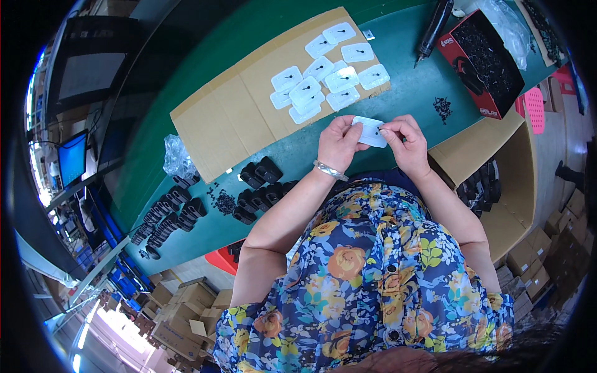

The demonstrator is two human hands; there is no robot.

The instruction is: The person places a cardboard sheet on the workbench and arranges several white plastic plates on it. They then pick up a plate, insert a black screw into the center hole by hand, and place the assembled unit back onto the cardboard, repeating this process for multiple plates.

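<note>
My left hand (pixel 337 146) grips a flat white rounded-corner plastic piece (pixel 368 134) by its left edge, between thumb and fingers. At that piece's right side my right hand (pixel 407 146) is closed in a pinch, at a small black part (pixel 379 130) on the white face. Its exact grip is partly hidden by the fingers. Beyond my hands, several similar white pieces (pixel 306 92) lie overlapping on a cardboard sheet (pixel 230 112), each with a small black part on it.
On the green table (pixel 398 93) lie a black pen-shaped tool (pixel 434 30), a red box (pixel 476 93) full of small black parts and a loose pile (pixel 442 109) of them. Rows of black housings (pixel 168 214) stand at left. An open carton (pixel 516 180) is at my right.
</note>
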